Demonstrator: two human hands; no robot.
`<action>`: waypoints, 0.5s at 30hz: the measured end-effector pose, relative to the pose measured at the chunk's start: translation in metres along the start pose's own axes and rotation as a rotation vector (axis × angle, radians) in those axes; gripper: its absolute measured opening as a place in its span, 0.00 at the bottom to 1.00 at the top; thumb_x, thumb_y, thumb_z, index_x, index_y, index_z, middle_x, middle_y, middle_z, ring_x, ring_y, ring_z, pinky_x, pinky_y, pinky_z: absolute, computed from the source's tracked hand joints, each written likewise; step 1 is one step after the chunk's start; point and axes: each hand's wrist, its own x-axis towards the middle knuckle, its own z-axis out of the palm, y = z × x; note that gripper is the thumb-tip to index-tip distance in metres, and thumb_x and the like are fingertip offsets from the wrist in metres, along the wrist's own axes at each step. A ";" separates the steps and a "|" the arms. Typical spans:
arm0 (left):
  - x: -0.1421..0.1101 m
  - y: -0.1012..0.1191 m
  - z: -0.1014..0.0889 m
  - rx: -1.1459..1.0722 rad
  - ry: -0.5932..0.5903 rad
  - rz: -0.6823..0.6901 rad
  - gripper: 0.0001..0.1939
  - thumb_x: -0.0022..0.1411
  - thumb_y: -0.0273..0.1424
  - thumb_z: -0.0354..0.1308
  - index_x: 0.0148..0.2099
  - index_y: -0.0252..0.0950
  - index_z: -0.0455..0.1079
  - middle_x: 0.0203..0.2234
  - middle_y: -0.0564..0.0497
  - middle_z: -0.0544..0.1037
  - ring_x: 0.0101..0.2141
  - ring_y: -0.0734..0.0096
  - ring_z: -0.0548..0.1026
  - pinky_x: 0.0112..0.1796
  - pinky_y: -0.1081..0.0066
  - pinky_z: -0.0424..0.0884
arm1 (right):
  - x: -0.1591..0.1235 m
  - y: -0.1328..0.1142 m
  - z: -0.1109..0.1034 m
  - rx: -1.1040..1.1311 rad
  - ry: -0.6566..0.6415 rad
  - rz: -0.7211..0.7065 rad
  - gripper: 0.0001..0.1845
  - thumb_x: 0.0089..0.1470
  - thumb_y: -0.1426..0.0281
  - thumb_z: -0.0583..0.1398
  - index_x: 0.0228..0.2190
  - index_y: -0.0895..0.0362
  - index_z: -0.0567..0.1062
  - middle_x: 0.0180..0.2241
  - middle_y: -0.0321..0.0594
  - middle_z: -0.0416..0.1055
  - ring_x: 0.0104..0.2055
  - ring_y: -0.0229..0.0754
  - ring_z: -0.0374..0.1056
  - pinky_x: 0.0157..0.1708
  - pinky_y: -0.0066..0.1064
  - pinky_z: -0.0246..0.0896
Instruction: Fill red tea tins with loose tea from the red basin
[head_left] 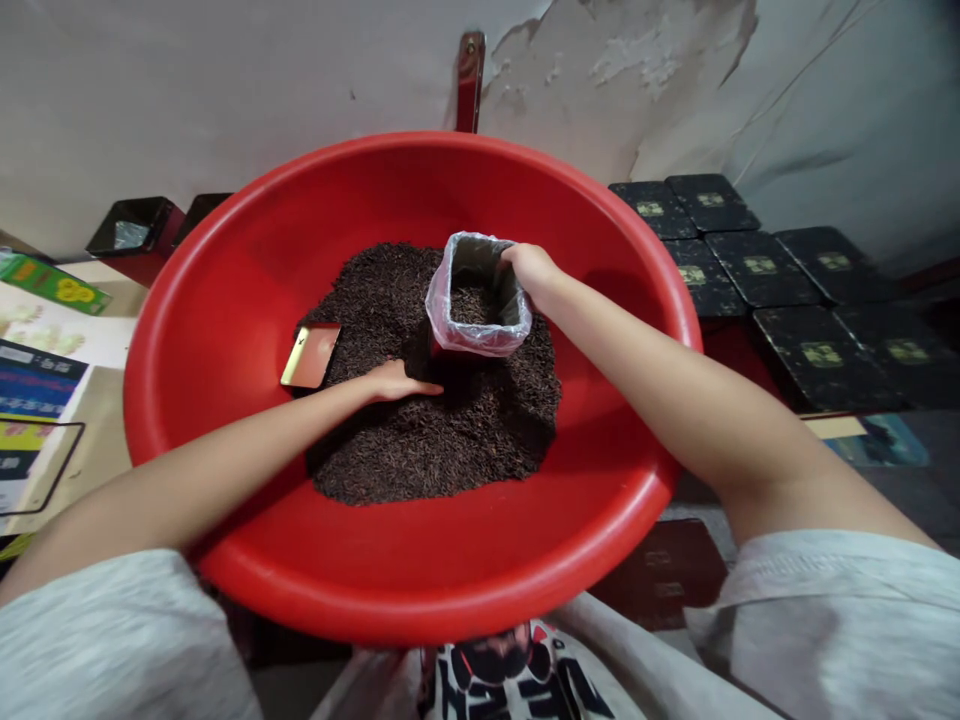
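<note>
A wide red plastic basin point(420, 545) holds a heap of dark, dry loose tea leaves point(420, 465). My right hand point(534, 275) grips the right rim of a square tin point(441, 345) lined with a clear plastic bag point(480, 340); the bag is folded out over the rim, and dark leaves show inside. The tin stands upright on the heap. My left hand point(397, 382) lies low against the leaves just left of the tin's base, fingers stretched towards it and partly hidden. Left of that hand, a shiny gold tin lid point(311, 356) rests at the heap's edge.
Several closed black tins point(757, 265) stand packed together at the right. Behind the basin on the left is an open dark tin point(139, 235) with a plastic liner. A green box point(52, 282) and printed packaging point(37, 390) lie at the left. The peeling wall point(300, 70) rises behind.
</note>
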 end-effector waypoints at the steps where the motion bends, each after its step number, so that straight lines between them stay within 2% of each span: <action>1: -0.002 0.000 0.000 0.025 -0.035 0.026 0.43 0.43 0.55 0.57 0.57 0.35 0.61 0.55 0.44 0.67 0.54 0.55 0.65 0.52 0.66 0.62 | 0.000 0.000 0.001 0.051 0.017 0.039 0.05 0.40 0.74 0.51 0.17 0.57 0.62 0.19 0.36 0.60 0.23 0.36 0.57 0.27 0.32 0.56; 3: -0.006 0.001 0.002 0.130 -0.042 0.000 0.54 0.35 0.57 0.60 0.58 0.27 0.57 0.57 0.35 0.61 0.56 0.48 0.61 0.53 0.63 0.61 | -0.001 0.000 0.003 0.089 0.025 0.042 0.06 0.40 0.75 0.51 0.16 0.58 0.63 0.19 0.35 0.60 0.24 0.35 0.57 0.29 0.31 0.56; 5: -0.009 0.003 0.006 0.236 0.020 -0.059 0.57 0.31 0.55 0.63 0.57 0.20 0.57 0.56 0.26 0.59 0.56 0.43 0.61 0.52 0.62 0.62 | -0.002 0.000 0.003 0.113 0.027 0.046 0.07 0.40 0.76 0.52 0.15 0.58 0.63 0.19 0.35 0.60 0.24 0.35 0.56 0.28 0.31 0.55; 7: -0.010 0.006 0.011 0.248 0.076 -0.068 0.51 0.33 0.51 0.65 0.54 0.20 0.61 0.53 0.25 0.65 0.52 0.43 0.66 0.49 0.62 0.65 | -0.004 -0.001 0.003 0.130 0.022 0.059 0.07 0.41 0.76 0.52 0.15 0.58 0.63 0.18 0.34 0.59 0.23 0.34 0.56 0.27 0.31 0.54; 11: -0.008 0.008 0.017 0.136 0.156 -0.099 0.32 0.40 0.43 0.62 0.46 0.28 0.70 0.42 0.36 0.75 0.43 0.49 0.74 0.40 0.65 0.70 | -0.005 -0.003 0.002 0.122 0.021 0.067 0.08 0.39 0.77 0.53 0.14 0.57 0.62 0.16 0.34 0.58 0.22 0.35 0.55 0.25 0.30 0.51; 13: -0.002 0.003 0.013 0.091 0.177 -0.114 0.25 0.43 0.41 0.60 0.42 0.32 0.73 0.40 0.40 0.77 0.40 0.52 0.76 0.36 0.68 0.70 | -0.005 -0.003 0.001 0.112 0.006 0.068 0.08 0.39 0.76 0.53 0.14 0.57 0.62 0.15 0.34 0.57 0.21 0.35 0.55 0.24 0.31 0.51; 15: 0.005 -0.005 0.002 0.041 0.195 -0.133 0.21 0.44 0.40 0.59 0.39 0.32 0.74 0.37 0.42 0.78 0.38 0.56 0.76 0.33 0.70 0.70 | -0.004 -0.003 0.001 0.108 -0.008 0.071 0.07 0.39 0.76 0.54 0.14 0.57 0.62 0.15 0.34 0.57 0.21 0.35 0.54 0.24 0.31 0.51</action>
